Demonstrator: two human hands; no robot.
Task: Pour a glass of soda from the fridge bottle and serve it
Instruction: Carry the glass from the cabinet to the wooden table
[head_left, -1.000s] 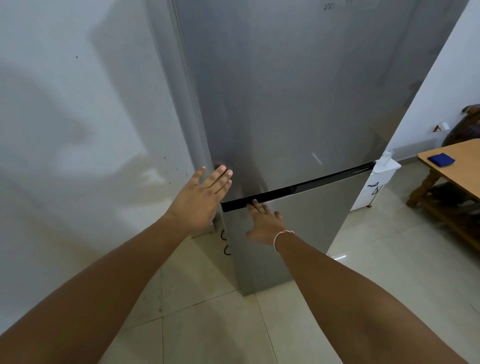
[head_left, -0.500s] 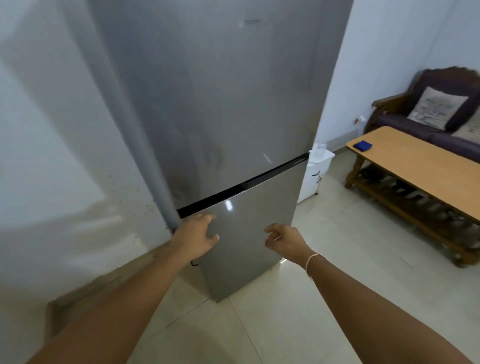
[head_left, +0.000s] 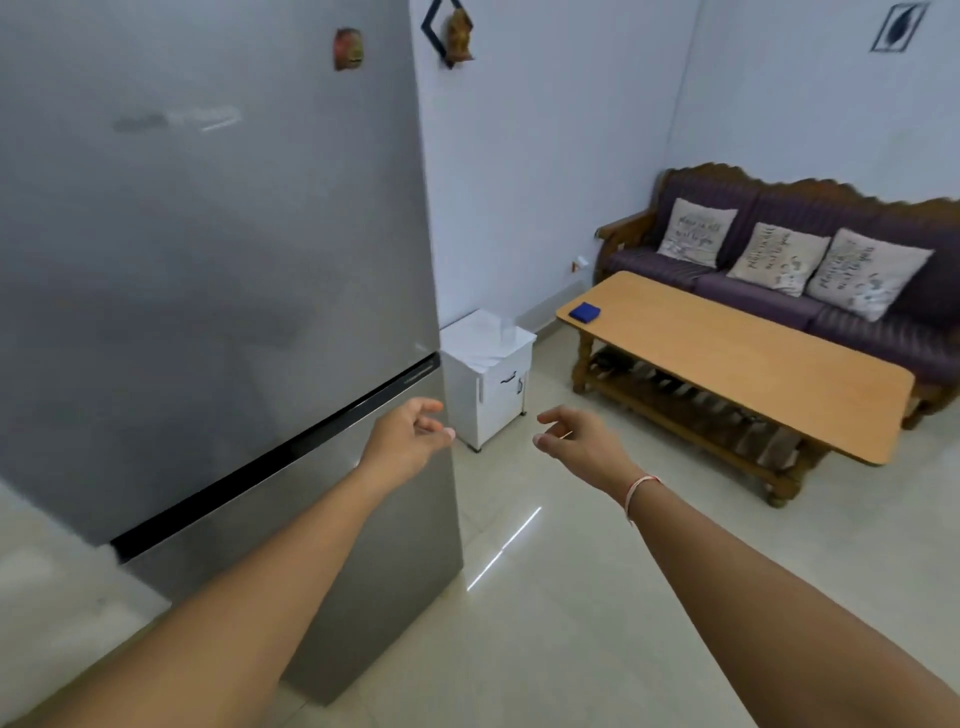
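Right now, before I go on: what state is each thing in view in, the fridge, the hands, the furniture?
Fridge upper door: shut.
Fridge lower door: shut.
Left hand: empty, fingers loosely curled, at the fridge's right edge.
Right hand: empty, open, in mid-air.
White cabinet: door shut.
Coffee table: bare except for a blue item.
Sofa: unoccupied, three cushions upright.

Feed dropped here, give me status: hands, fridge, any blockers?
Left hand and right hand both empty, open. Fridge shut, no bottle in view. Nothing blocking the doors.
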